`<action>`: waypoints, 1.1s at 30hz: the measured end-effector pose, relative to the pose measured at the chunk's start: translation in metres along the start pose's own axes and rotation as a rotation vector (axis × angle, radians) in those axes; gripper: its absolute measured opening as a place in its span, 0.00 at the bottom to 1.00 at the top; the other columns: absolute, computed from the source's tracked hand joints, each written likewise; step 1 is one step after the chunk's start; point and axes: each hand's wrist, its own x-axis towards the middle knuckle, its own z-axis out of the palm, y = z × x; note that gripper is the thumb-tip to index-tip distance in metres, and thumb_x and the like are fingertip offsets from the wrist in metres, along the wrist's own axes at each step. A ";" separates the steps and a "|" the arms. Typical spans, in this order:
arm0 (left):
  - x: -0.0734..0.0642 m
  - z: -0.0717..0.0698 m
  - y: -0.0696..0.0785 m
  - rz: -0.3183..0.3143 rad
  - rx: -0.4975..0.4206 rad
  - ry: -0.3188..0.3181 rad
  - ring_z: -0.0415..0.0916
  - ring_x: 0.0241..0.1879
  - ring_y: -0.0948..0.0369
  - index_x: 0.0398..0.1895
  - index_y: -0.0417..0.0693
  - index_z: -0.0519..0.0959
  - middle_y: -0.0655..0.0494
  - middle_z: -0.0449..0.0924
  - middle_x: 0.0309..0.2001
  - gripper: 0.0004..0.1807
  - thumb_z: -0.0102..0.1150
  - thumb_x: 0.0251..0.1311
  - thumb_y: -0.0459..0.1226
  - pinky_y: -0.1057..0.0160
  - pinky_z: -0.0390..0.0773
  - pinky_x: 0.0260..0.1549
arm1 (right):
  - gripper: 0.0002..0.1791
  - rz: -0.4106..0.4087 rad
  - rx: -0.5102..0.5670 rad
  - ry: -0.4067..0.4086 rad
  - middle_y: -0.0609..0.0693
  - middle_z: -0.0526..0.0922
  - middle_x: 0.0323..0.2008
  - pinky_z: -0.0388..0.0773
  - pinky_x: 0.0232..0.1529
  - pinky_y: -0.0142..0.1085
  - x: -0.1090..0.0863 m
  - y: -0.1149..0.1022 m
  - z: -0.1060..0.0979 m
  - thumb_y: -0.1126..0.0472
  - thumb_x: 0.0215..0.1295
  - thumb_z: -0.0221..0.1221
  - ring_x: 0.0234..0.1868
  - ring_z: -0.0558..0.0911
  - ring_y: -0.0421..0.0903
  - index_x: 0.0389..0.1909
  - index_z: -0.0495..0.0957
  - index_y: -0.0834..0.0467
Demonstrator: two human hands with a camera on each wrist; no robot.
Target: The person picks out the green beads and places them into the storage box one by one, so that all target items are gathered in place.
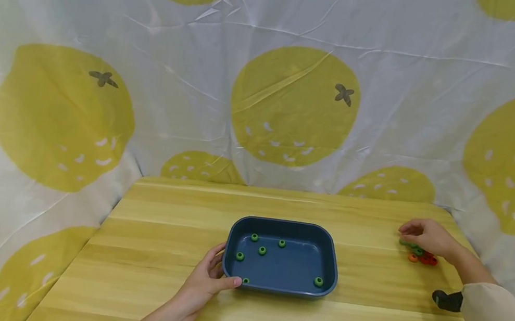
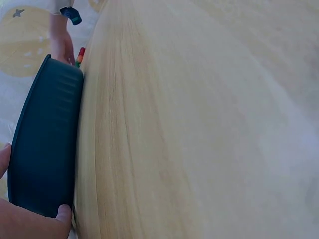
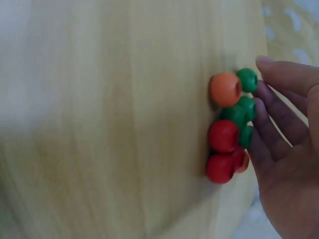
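A dark blue rectangular plastic bin (image 1: 279, 290) stands on the table with several green beads (image 1: 262, 251) scattered on its floor. My left hand (image 1: 204, 279) grips the bin at its left front corner, thumb at the front and fingers along the left side. Over at the right, my right hand (image 1: 433, 238) hovers at a small cluster of round holed beads. The cluster holds green beads (image 3: 234, 115), an orange bead (image 3: 225, 89) and red beads (image 3: 224, 136). In the right wrist view the thumb and fingers are apart, next to the green beads; whether they touch them I cannot tell.
The wood-patterned table (image 1: 178, 199) ends at a hanging cloth (image 1: 198, 97) printed with yellow fruit. A black strap-like piece (image 1: 447, 301) sits by the right sleeve (image 1: 500, 317).
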 end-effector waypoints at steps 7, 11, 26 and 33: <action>-0.001 0.001 0.002 0.002 -0.016 -0.009 0.64 0.71 0.42 0.81 0.47 0.54 0.38 0.59 0.77 0.54 0.77 0.55 0.30 0.48 0.70 0.64 | 0.20 -0.004 -0.016 0.015 0.52 0.86 0.43 0.80 0.40 0.37 -0.002 0.021 0.007 0.58 0.67 0.70 0.41 0.83 0.47 0.52 0.83 0.68; -0.001 0.001 0.002 -0.002 -0.003 -0.002 0.65 0.71 0.42 0.81 0.46 0.54 0.37 0.58 0.77 0.54 0.77 0.55 0.30 0.47 0.70 0.64 | 0.19 0.004 -0.022 0.022 0.53 0.85 0.44 0.80 0.41 0.40 -0.003 0.021 0.010 0.58 0.67 0.70 0.42 0.82 0.49 0.52 0.83 0.67; -0.001 0.001 0.003 0.001 -0.005 0.002 0.64 0.71 0.41 0.81 0.46 0.55 0.37 0.59 0.77 0.54 0.78 0.54 0.30 0.42 0.65 0.67 | 0.20 0.017 -0.050 0.046 0.55 0.85 0.44 0.80 0.40 0.44 -0.001 0.012 0.000 0.57 0.69 0.68 0.41 0.82 0.49 0.53 0.83 0.68; 0.000 0.000 0.001 0.001 0.012 0.013 0.62 0.72 0.39 0.81 0.44 0.54 0.36 0.58 0.77 0.55 0.78 0.54 0.30 0.41 0.64 0.67 | 0.19 -0.024 -0.078 0.070 0.53 0.86 0.42 0.79 0.36 0.41 0.001 0.004 -0.009 0.59 0.70 0.67 0.39 0.82 0.47 0.54 0.83 0.68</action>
